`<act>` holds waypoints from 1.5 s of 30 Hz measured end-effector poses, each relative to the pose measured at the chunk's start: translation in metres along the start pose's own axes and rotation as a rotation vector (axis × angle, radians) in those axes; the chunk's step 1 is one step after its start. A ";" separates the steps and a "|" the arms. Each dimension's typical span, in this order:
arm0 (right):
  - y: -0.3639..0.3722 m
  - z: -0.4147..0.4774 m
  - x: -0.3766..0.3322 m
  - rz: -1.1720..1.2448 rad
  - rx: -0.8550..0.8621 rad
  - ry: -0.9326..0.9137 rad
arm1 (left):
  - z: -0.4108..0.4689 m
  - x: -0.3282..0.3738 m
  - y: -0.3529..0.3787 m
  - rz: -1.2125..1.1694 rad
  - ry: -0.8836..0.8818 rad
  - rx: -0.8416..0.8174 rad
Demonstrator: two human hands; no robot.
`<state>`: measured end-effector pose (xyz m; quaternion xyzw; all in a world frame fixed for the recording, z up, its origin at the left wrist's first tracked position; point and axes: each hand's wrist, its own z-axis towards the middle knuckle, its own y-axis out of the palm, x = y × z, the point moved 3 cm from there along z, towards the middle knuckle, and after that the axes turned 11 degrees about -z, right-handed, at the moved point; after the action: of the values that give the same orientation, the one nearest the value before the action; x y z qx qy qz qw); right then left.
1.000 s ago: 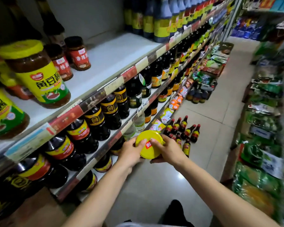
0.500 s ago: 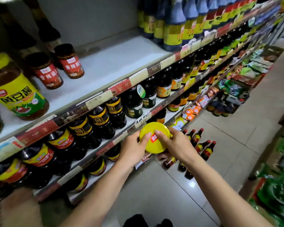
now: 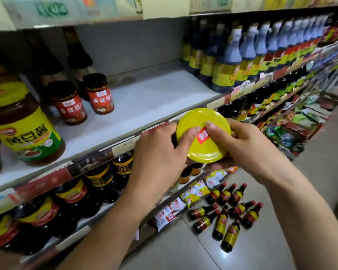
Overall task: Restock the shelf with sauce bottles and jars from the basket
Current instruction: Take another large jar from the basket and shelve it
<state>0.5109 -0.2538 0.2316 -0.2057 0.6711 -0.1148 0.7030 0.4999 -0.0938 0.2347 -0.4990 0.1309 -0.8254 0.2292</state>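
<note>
- The left hand point(image 3: 160, 158) and the right hand point(image 3: 248, 149) hold one jar point(image 3: 201, 152) together, in the air, just in front of the edge of the shelf point(image 3: 144, 98).
- The jar is seen from above, so mostly its yellow lid point(image 3: 213, 115) shows; a red sticker is on the lid, and the body below is nearly all hidden.
- The left hand grasps the jar from the left side: its thumb lies on the lid and its fingers curl down around the side.
- The right hand grasps the jar from the right side: its thumb presses on the lid near the sticker, and its fingers go under the rim.
- The two thumbs are close to each other on the lid, with the sticker partly between them.
- On the white shelf, at the left, stands a big jar with a yellow label point(image 3: 25, 133), upright.
- Behind it, more to the middle, stand two small jars with red labels point(image 3: 68, 106), just beside each other.
- At the right end of the same shelf there is a row of dark bottles with yellow labels point(image 3: 226, 69).
- The shelf below is full of round dark bottles point(image 3: 100, 180).
- On the floor point(image 3: 281, 230), below the hands, a group of small bottles point(image 3: 228, 213) stands close together.
</note>
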 end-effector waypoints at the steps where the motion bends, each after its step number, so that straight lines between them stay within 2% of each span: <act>1: -0.002 0.005 -0.009 -0.005 0.000 -0.033 | 0.005 0.004 -0.005 0.006 0.017 0.028; 5: 0.004 0.032 -0.036 0.016 -0.037 -0.133 | 0.027 0.009 -0.025 0.081 0.062 0.114; 10: 0.030 0.077 -0.054 0.099 -0.136 -0.163 | 0.051 -0.004 -0.051 0.185 0.040 0.217; 22: 0.091 0.176 -0.083 0.056 -0.454 -0.185 | 0.095 -0.061 -0.090 0.294 -0.240 0.373; 36: 0.130 0.227 -0.107 -0.080 -0.645 -0.186 | 0.126 -0.104 -0.124 0.430 -0.499 0.489; 41: 0.138 0.244 -0.112 -0.377 -0.627 -0.222 | 0.135 -0.117 -0.128 0.303 -0.549 0.486; 45: 0.139 0.253 -0.109 -0.470 -0.626 -0.245 | 0.135 -0.123 -0.127 0.383 -0.534 0.494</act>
<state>0.7377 -0.0484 0.2710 -0.5697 0.5194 -0.0370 0.6359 0.6368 0.0803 0.2605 -0.5922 -0.0449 -0.6159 0.5176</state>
